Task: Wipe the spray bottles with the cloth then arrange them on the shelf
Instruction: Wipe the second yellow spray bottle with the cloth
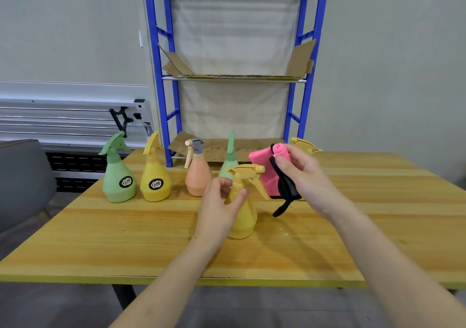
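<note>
A yellow spray bottle (244, 216) stands at the table's middle with my left hand (219, 205) gripping its neck. Just right of its trigger, my right hand (306, 176) holds up a pink cloth with black edging (267, 175). Further back stand a green bottle (118, 173), a second yellow bottle (154, 173), an orange bottle with a grey nozzle (197, 173) and another green bottle (230, 156). One more yellow nozzle (305, 146) shows behind my right hand; its body is hidden. The blue shelf (234, 77) rises behind the table.
The wooden table (100, 247) has yellow edging. Cardboard sheets (180, 66) line the shelf's levels. A grey chair (22, 183) sits at the left, and a folded metal frame leans on the wall behind it.
</note>
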`<state>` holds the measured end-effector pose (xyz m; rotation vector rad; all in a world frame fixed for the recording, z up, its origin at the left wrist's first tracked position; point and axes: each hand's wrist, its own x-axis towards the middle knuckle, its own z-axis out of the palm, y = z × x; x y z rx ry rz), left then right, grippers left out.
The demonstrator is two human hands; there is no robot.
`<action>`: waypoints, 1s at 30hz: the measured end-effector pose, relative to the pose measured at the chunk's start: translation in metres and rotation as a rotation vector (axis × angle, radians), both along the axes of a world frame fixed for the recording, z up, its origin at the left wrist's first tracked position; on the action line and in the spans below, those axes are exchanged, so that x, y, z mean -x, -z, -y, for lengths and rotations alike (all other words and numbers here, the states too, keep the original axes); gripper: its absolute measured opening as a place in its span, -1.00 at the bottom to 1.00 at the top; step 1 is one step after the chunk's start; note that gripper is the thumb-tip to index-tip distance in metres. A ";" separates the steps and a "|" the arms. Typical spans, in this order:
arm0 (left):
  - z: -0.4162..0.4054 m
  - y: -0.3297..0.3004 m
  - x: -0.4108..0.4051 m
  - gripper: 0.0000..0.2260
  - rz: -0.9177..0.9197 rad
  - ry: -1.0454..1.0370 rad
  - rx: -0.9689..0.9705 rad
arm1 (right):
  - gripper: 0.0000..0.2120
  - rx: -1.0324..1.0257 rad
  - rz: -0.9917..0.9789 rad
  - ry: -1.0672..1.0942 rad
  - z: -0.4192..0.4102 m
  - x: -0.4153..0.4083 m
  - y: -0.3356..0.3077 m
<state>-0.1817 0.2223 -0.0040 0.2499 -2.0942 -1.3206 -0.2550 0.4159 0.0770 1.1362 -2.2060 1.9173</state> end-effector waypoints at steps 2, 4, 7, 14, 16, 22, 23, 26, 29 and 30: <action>0.002 -0.001 -0.001 -0.74 -0.009 0.025 -0.006 | -0.78 0.002 -0.002 0.045 0.000 0.003 0.002; 0.004 -0.002 -0.002 -0.75 -0.003 0.070 -0.065 | -0.79 0.002 -0.020 0.059 0.002 0.004 0.003; 0.006 0.005 -0.005 -0.61 0.022 0.140 -0.110 | -0.79 0.024 -0.051 0.064 0.007 0.000 0.001; 0.005 0.015 -0.002 -0.40 0.015 0.098 -0.125 | -0.75 -0.018 -0.157 0.080 0.022 0.000 -0.003; 0.005 0.015 -0.002 -0.44 0.030 0.113 -0.146 | -0.72 -0.027 -0.177 0.103 0.025 0.003 -0.004; 0.014 0.015 0.002 -0.39 0.077 0.195 -0.135 | -0.70 0.007 -0.227 0.190 0.032 0.007 -0.006; 0.014 0.014 0.002 -0.40 0.081 0.209 -0.121 | -0.69 0.021 -0.241 0.238 0.033 0.007 -0.008; 0.015 0.011 0.002 -0.41 0.097 0.246 -0.117 | -0.66 0.038 -0.313 0.336 0.036 0.005 -0.015; 0.017 0.012 0.005 -0.40 0.096 0.255 -0.111 | -0.65 -0.023 -0.309 0.253 0.043 0.006 -0.017; 0.017 0.011 0.005 -0.39 0.093 0.256 -0.102 | -0.65 -0.104 -0.298 0.179 0.045 0.007 -0.016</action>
